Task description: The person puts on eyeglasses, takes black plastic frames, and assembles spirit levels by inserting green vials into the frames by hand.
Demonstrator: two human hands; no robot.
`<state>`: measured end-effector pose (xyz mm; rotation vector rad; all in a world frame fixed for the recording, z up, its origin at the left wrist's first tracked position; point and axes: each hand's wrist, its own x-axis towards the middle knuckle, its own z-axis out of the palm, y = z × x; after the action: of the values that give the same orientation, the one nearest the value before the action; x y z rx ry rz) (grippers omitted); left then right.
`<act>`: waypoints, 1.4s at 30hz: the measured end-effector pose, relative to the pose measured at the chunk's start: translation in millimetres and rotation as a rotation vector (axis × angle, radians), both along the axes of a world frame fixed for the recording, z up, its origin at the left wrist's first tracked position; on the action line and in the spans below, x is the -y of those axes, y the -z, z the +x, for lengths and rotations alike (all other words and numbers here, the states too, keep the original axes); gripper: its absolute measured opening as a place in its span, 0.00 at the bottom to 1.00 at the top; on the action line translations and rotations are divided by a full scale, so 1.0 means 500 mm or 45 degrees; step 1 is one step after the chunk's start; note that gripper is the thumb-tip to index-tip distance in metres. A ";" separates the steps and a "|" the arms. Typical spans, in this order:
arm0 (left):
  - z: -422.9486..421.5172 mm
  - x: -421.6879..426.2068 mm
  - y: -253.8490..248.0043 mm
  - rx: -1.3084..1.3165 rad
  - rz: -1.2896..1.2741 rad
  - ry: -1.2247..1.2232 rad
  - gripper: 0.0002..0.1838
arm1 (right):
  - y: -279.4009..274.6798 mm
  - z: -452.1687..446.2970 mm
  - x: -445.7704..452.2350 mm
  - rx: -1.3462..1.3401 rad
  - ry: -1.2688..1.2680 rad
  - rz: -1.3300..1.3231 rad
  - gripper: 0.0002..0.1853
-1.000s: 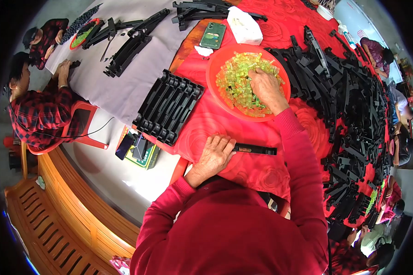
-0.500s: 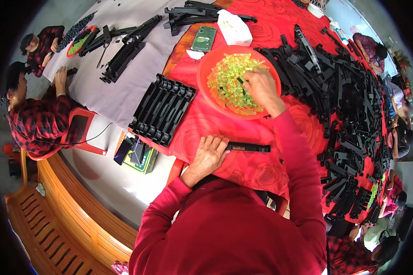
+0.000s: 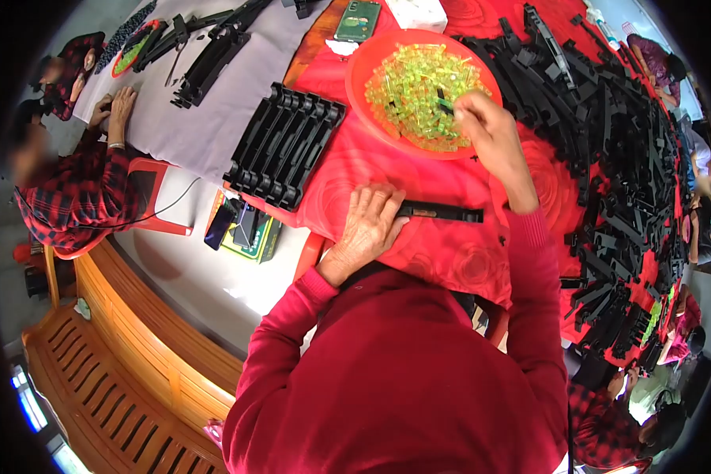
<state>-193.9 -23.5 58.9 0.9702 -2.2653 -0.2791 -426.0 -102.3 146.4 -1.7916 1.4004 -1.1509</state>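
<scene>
My left hand point(image 3: 371, 221) lies on the near part of the red cloth, its fingers closed over the left end of a long black plastic part point(image 3: 450, 212). The rest of that part sticks out to the right. Over the right side of a red bowl point(image 3: 359, 107), my right hand point(image 3: 490, 134) pinches a slim dark object point(image 3: 444, 101) with a bit of green by it; its exact kind is unclear. Small translucent yellow-green pieces point(image 3: 419, 87) fill the bowl. Several black parts lie side by side in a row point(image 3: 284, 146), left of the bowl.
A big heap of black parts point(image 3: 608, 150) covers the right side of the table. Behind the bowl are a green phone point(image 3: 357, 21) and a white tissue pack point(image 3: 419, 14). A person in a checked shirt point(image 3: 79, 197) sits at the left; others sit along the right.
The view has tilted, so the table sits higher in it. My right hand has drawn back from the pieces toward the bowl's right rim, still pinching the dark object. My left hand stays on the part.
</scene>
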 end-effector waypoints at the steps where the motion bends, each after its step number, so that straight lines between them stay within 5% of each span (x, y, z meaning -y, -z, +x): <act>1: -0.002 0.001 -0.010 -0.070 -0.035 -0.027 0.23 | -0.001 0.002 -0.041 0.004 0.003 0.011 0.03; 7: -0.001 -0.002 -0.049 -0.258 -0.055 0.015 0.17 | 0.038 0.010 -0.198 0.222 -0.083 0.422 0.01; 15: -0.029 -0.016 -0.096 -0.699 0.827 0.104 0.08 | 0.015 0.046 -0.202 0.171 -0.251 0.170 0.03; 17: -0.031 -0.014 -0.097 -0.775 0.843 0.086 0.03 | 0.019 0.054 -0.202 0.230 -0.247 0.189 0.03; 19: -0.027 -0.010 -0.095 -0.887 0.967 0.111 0.04 | 0.035 0.062 -0.206 0.535 0.079 0.410 0.03; 28: -0.035 -0.002 -0.074 -0.796 0.895 0.055 0.02 | 0.066 0.060 -0.221 0.595 0.096 0.495 0.04; 33: -0.032 0.005 -0.072 -0.706 0.850 0.042 0.05 | 0.084 0.055 -0.222 0.278 0.155 0.298 0.04; 35: -0.028 0.015 -0.090 -0.421 0.292 0.014 0.07 | 0.085 0.046 -0.221 0.238 0.180 0.255 0.04; 42: 0.035 0.007 -0.066 0.092 0.186 0.060 0.12 | 0.091 0.035 -0.221 -0.173 0.199 0.210 0.04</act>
<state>-176.5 -27.2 91.8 1.0170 -2.3622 -0.4422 -408.3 8.3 100.7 -1.6954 1.6892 -0.9730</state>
